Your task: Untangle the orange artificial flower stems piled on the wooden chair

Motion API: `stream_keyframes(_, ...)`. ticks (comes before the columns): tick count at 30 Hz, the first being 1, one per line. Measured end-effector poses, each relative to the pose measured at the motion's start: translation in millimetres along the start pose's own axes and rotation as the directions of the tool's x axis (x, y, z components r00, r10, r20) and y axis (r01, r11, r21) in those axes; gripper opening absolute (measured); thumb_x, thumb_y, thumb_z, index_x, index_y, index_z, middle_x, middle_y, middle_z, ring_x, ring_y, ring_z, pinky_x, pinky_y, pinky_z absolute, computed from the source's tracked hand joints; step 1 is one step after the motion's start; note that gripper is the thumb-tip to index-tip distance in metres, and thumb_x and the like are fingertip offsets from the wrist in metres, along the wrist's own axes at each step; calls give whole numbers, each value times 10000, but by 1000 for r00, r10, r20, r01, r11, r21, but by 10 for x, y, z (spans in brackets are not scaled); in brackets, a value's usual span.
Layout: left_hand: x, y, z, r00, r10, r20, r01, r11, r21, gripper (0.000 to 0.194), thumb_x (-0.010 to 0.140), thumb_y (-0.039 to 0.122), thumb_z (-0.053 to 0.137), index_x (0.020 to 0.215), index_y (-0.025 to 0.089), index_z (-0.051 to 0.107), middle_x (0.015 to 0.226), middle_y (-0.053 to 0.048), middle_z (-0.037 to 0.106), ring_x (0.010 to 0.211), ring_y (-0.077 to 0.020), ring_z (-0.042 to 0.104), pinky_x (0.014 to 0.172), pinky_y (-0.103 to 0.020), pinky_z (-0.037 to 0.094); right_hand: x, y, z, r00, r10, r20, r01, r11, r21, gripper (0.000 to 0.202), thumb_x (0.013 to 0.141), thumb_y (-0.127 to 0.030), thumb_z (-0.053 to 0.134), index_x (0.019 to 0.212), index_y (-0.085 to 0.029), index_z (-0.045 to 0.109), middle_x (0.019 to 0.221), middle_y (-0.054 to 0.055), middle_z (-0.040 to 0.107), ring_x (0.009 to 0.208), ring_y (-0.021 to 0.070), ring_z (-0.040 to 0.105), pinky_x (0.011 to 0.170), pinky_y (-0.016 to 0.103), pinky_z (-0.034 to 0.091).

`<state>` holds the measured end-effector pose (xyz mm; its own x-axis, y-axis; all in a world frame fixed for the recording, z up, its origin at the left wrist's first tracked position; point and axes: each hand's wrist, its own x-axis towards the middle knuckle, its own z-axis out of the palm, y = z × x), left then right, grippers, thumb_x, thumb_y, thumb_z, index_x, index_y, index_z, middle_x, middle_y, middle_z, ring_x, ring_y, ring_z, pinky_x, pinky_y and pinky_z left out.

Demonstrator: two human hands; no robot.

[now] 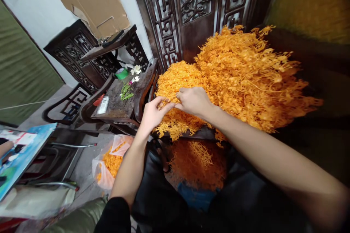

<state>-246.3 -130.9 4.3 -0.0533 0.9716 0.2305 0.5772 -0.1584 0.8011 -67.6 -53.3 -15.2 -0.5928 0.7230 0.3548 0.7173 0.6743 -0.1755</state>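
My left hand point(156, 113) and my right hand point(194, 101) meet at the thumbs in front of me. Each pinches part of a thin orange stringy piece point(164, 99), whose middle is largely hidden by the fingers. Right behind them lies a low heap of short orange pieces point(180, 74) on a dark wooden seat. A much bigger pile of orange branching strands point(243, 80) rises to the right, beyond my right wrist.
A clear bag of orange bits point(111, 165) stands on the floor at left. More orange strands point(201, 154) lie below, between my legs. The wooden side table point(113, 93) bears green tape point(121, 73) and green stems point(126, 91). Part of another person's arm point(6, 147) shows at far left.
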Motion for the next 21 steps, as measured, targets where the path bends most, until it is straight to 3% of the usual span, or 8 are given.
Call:
stream_keyframes(3,-4,33,31,998,70,-12,-68,994,84,329,824,471,773,940,163,771,638,35,518,599,-109,370,596,-254,272,-33,-17,-19,1000,12,2,-12,999,41,532,942,-659,548,899,-177,768,929,173,717,748,277,623,612,355,301)
stream_keyframes(7,6,30,48,991,93,-94,-81,989,125,321,908,420,669,744,152,732,591,31,461,585,-105,367,591,-263,267,-92,-56,-14,999,-35,-13,36,997,67,522,984,-624,497,865,-184,751,909,147,710,714,235,591,598,342,254)
stream_keyframes(10,21,-18,59,972,3,-236,6,999,38,344,885,409,672,660,150,669,572,38,410,571,-101,353,572,-257,269,-113,-92,-3,981,-192,-35,194,980,39,523,1041,-544,399,841,-190,728,878,112,700,685,195,559,571,338,194)
stream_keyframes(15,22,-79,34,955,-67,-288,48,996,-72,305,833,396,710,657,149,681,565,37,458,567,-105,391,558,-247,298,-108,-84,21,885,-425,-189,430,903,-18,481,1025,-418,371,697,-187,636,733,59,646,577,142,453,536,337,166)
stream_keyframes(17,22,-86,-76,914,-31,-404,4,998,-70,284,821,394,730,678,149,703,574,33,495,573,-107,417,562,-243,322,-144,-66,-3,820,-494,-289,501,864,-55,528,1048,-428,341,645,-190,586,662,41,593,554,136,434,524,337,184)
stream_keyframes(19,12,-97,-244,828,5,-560,-63,995,-84,284,810,407,756,691,153,711,588,30,529,575,-104,435,565,-236,344,-207,-38,-55,761,-530,-375,544,836,-78,554,1061,-459,366,609,-195,546,611,25,547,544,132,433,515,336,216)
stream_keyframes(21,-27,-117,-403,769,1,-639,-123,981,-147,319,794,451,783,690,157,712,573,34,529,542,-91,415,537,-228,338,-273,6,-122,752,-496,-435,532,846,-44,557,1059,-483,417,598,-196,545,592,19,543,534,128,445,509,328,249)
